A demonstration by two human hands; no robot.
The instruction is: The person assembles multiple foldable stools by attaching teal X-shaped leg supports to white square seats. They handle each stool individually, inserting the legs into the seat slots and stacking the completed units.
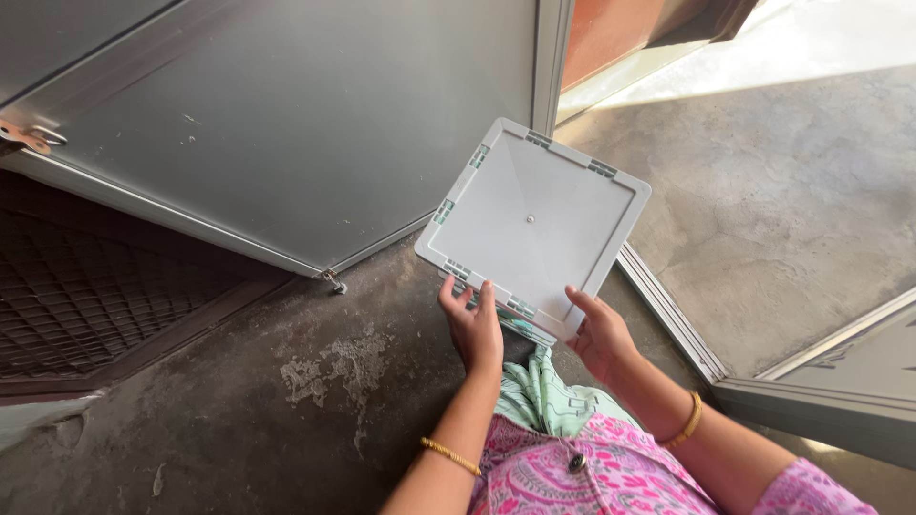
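Note:
A square white plastic lid with small green clips on its edges is held out in front of me, tilted over the floor. My left hand grips its near edge, fingers curled up over the rim. My right hand holds the near right corner, thumb on the top face. Both wrists wear gold bangles. A pale green cloth and my pink patterned garment lie below the hands.
A grey metal door stands to the left and ahead, its bottom corner near the lid. Rough concrete floor lies underneath. A metal threshold strip runs to the right, with another door frame at far right. A brown mesh panel is at left.

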